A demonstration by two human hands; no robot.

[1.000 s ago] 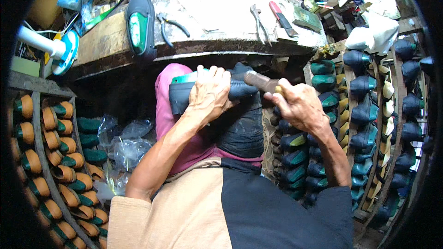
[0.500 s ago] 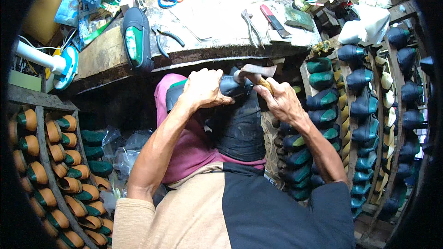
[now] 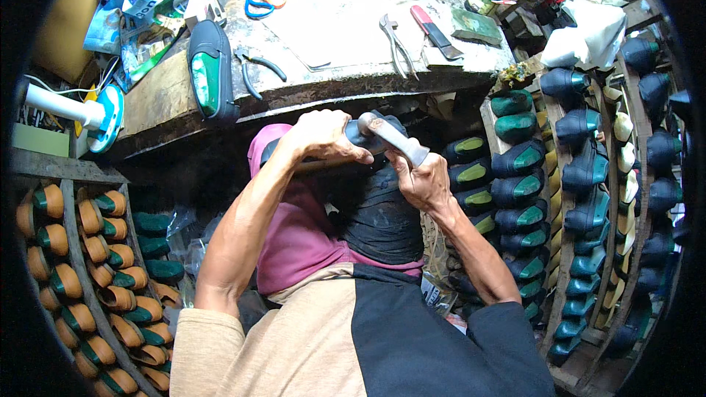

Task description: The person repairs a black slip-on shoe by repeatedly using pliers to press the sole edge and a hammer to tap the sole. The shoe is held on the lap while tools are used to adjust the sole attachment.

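A dark shoe (image 3: pixel 356 134) lies across my lap, above the knees. My left hand (image 3: pixel 323 136) is closed over its top, thumb along the near side, and covers much of it. My right hand (image 3: pixel 426 180) is wrapped around the handle of a shoemaker's hammer (image 3: pixel 396 141), and the handle itself is hidden in the fist. The hammer's round face is against or just over the shoe's right end; whether it touches I cannot tell. Beyond my left hand, a dark shoe with a green insole (image 3: pixel 209 70) rests at the bench's front edge.
On the worn bench (image 3: pixel 323 37) lie pliers (image 3: pixel 257 73), pincers (image 3: pixel 398 45), a red-handled knife (image 3: pixel 435 32) and scissors (image 3: pixel 259 4). Racks of tan shoes (image 3: pixel 88 228) stand at left, and racks of dark shoes (image 3: pixel 518 187) at right. A white lamp (image 3: pixel 92 114) juts in at left.
My right hand has moved down and slightly left, and the hammer head has turned so its long end points down to the right. The shoe has tilted; its green lining no longer shows.
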